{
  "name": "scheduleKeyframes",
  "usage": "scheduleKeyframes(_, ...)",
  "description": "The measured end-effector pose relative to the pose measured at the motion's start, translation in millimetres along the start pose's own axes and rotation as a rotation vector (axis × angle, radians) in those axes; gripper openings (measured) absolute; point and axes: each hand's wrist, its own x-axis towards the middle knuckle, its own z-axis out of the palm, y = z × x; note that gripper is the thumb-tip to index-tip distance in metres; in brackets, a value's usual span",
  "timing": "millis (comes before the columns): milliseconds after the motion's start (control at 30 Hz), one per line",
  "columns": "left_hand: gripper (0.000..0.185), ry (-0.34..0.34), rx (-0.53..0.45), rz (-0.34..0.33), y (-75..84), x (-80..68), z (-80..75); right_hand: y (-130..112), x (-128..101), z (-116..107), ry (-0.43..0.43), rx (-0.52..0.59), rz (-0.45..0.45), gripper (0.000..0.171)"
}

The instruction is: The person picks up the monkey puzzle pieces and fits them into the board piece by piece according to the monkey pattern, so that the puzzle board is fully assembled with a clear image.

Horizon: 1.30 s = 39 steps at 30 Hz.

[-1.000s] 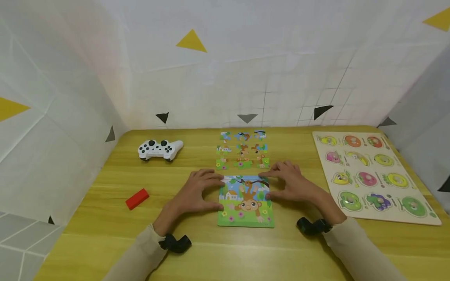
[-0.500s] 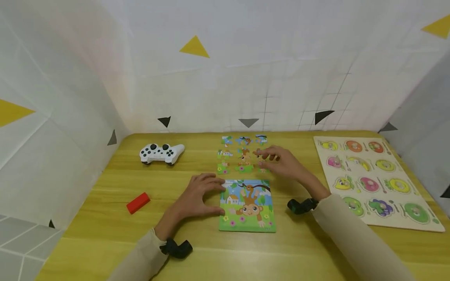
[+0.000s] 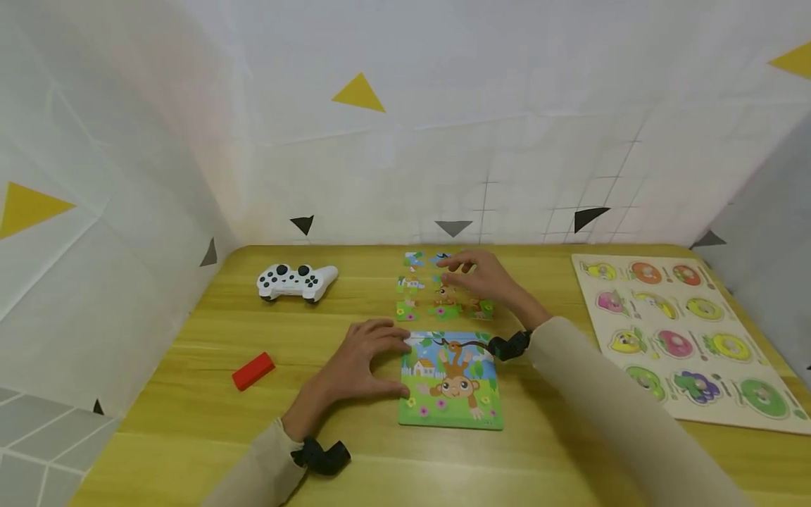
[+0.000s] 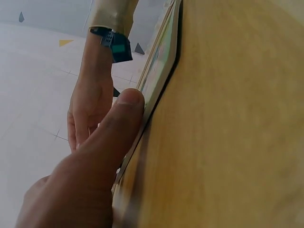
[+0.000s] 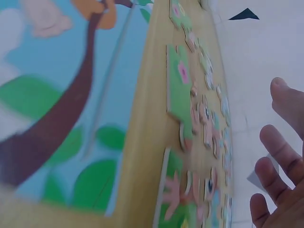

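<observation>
A square picture board with a monkey (image 3: 450,405) lies on the wooden table. My left hand (image 3: 361,362) rests at its left edge, fingers and thumb spread along it; in the left wrist view the thumb (image 4: 126,111) lies against the board's rim (image 4: 164,61). Behind the board, several jigsaw pieces (image 3: 446,310) lie flat in loose rows. Over their right and middle columns hovers my right hand (image 3: 484,274), covering some of them. From the right wrist, its fingers (image 5: 280,152) look loosely bent with nothing between them, above the pieces (image 5: 176,85).
At the back left sits a white game controller (image 3: 294,283). A red block (image 3: 253,371) lies nearer, left of my left hand. To the right is a large wooden fruit puzzle board (image 3: 687,338), partly behind my right sleeve (image 3: 608,394). A patterned white cloth (image 3: 405,162) hangs behind the table.
My right hand has left the board's right edge and moved forward, then leftward over the jigsaw pieces. My left hand has stayed at the board's left edge. The head view has shifted slightly.
</observation>
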Motion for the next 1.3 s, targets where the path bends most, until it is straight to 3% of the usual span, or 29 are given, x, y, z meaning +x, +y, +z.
scheduleKeyframes(233, 0.067, -0.013, -0.007, -0.008, 0.1, -0.3, -0.8, -3, 22, 10, -0.013, -0.024, 0.026, 0.032)
scheduleKeyframes(433, 0.067, -0.024, -0.012, -0.018, 0.5, 0.8, 1.8, 6, 36, 9, -0.031, -0.123, -0.026, 0.031)
scheduleKeyframes(600, 0.066, -0.03, -0.006, -0.02, 0.2, -0.1, 2.5, 12, 47, 9, -0.063, -0.128, -0.034, 0.032)
scheduleKeyframes(833, 0.066, -0.026, 0.003, -0.02, -0.2, 0.1, 1.4, 12, 63, 17, -0.033, -0.181, 0.02, 0.033)
scheduleKeyframes(1133, 0.067, -0.038, -0.009, -0.026, 0.1, 2.0, 3.8, 15, 76, 27, -0.077, -0.164, 0.138, 0.042)
scheduleKeyframes(1300, 0.067, -0.025, 0.01, -0.025, -2.0, 0.7, 3.6, 14, 81, 28, -0.13, -0.198, 0.143, 0.044)
